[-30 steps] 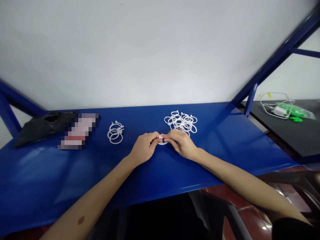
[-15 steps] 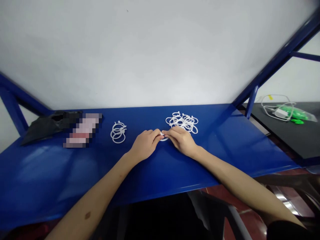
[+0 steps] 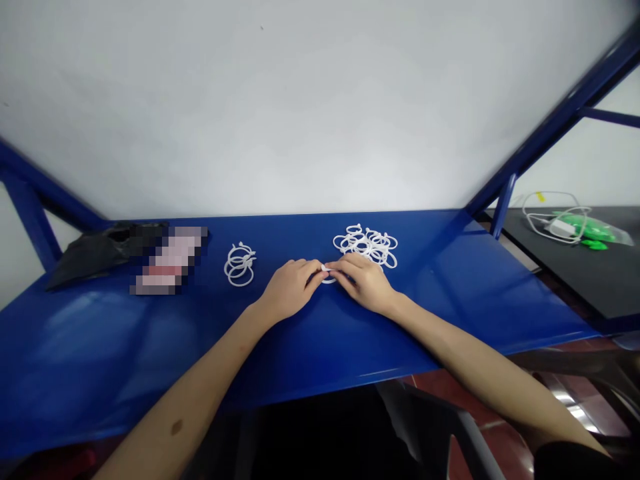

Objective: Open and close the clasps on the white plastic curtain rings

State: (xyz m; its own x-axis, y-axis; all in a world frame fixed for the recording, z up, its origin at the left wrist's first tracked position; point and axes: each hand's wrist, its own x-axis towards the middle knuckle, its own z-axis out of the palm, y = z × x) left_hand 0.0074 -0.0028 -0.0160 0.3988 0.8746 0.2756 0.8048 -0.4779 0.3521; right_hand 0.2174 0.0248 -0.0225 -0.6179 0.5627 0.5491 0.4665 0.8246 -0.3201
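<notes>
Between my two hands is one white plastic curtain ring (image 3: 329, 281), its lower curve showing under the fingertips. My left hand (image 3: 289, 291) pinches it from the left with thumb and fingers. From the right, my right hand (image 3: 369, 285) pinches the same ring, and the fingertips of both hands nearly meet at its top. A loose pile of several white curtain rings (image 3: 367, 244) lies just beyond my right hand, which partly covers its near edge. Left of my left hand rests a smaller group of curtain rings (image 3: 241, 267), overlapping one another.
All this lies on a blue table (image 3: 320, 347) against a pale wall. A black plastic bag (image 3: 85, 257) and a blurred-out pinkish packet (image 3: 167, 261) are at the left. On a dark side table (image 3: 590, 273) sit a white cable with charger (image 3: 561, 228) and a green item in clear plastic (image 3: 593, 228).
The view has shifted very slightly. Both hands keep the ring in almost the same place, with only a small movement at the fingertips.
</notes>
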